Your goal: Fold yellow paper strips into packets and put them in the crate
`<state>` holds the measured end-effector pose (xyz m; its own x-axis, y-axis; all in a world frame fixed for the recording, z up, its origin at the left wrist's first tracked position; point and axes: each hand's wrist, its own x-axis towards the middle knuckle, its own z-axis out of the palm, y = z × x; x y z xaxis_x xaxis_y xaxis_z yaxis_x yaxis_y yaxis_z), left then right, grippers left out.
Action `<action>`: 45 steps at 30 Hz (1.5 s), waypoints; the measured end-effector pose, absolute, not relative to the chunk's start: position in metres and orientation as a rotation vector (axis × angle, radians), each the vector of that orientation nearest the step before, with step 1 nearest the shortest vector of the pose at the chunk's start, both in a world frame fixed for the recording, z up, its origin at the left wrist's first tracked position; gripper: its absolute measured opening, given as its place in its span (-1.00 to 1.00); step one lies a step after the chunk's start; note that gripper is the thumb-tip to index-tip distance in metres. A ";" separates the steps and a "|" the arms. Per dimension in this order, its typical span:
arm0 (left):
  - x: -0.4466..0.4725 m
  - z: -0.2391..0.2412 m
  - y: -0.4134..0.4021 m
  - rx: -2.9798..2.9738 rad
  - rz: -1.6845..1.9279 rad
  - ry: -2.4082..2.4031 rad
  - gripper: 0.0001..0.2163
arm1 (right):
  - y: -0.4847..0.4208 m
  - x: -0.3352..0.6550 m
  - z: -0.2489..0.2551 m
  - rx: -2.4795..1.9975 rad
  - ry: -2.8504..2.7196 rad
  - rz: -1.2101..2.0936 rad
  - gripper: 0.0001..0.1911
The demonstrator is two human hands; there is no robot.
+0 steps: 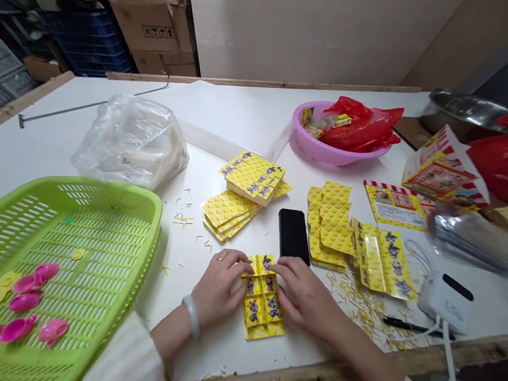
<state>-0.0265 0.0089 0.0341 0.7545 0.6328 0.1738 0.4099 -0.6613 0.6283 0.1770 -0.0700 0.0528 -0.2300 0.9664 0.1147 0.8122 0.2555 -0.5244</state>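
Note:
A yellow printed card (259, 308) with dark cartoon figures and raised folded flaps lies on the table between my hands. My left hand (222, 284) closes on its left side, fingers bent over the upper flaps. On the opposite edge, my right hand (305, 295) grips it, with a fingertip at the upper right flap. Just behind the card is a black phone (293, 235). One stack of yellow cards (253, 178) sits beyond my left hand, over a fanned pile of cards (228, 212). More folded yellow cards (335, 221) lie beyond my right hand.
A green basket (154, 227) with pink and yellow plastic pieces stands at left. Farther back are a clear plastic bag (133, 139) and a purple basin (334, 154). Paper scraps (356, 299), a white power bank (449, 300) and a black pen (405, 325) lie at right.

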 end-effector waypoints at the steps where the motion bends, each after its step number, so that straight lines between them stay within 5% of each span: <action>1: -0.030 0.037 0.003 2.352 0.552 0.773 -0.84 | -0.077 0.178 0.055 -1.602 -2.084 0.524 -0.61; 6: -0.033 0.028 -0.017 2.271 0.518 0.692 -0.74 | -0.092 0.172 0.046 -1.631 -2.033 0.647 -0.70; 11: -0.025 0.014 -0.016 2.191 0.538 0.833 -0.77 | -0.080 0.168 0.033 -1.703 -1.999 0.426 -0.64; 19: -0.018 0.015 -0.024 2.750 0.351 0.839 -0.82 | -0.077 0.172 0.019 -1.471 -2.301 0.381 -0.84; 26: -0.016 0.020 -0.019 2.847 0.271 0.885 -0.86 | -0.056 0.183 0.033 -1.468 -2.207 0.795 -0.86; 33: -0.016 0.013 -0.025 3.036 0.468 0.671 -0.84 | -0.082 0.173 0.012 -1.411 -2.421 0.285 -0.82; 39: -0.020 0.002 -0.019 2.961 0.515 0.677 -0.81 | -0.074 0.174 0.011 -1.564 -2.068 0.732 -0.76; 45: -0.018 0.003 -0.024 3.042 0.466 0.802 -0.82 | -0.074 0.170 0.019 -1.630 -2.088 0.703 -0.76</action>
<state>-0.0180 -0.0242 0.0026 0.8298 0.4768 0.2900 0.4882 -0.8720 0.0367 0.1698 -0.0743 0.0188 -0.2413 0.9704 0.0042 0.7701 0.1942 -0.6077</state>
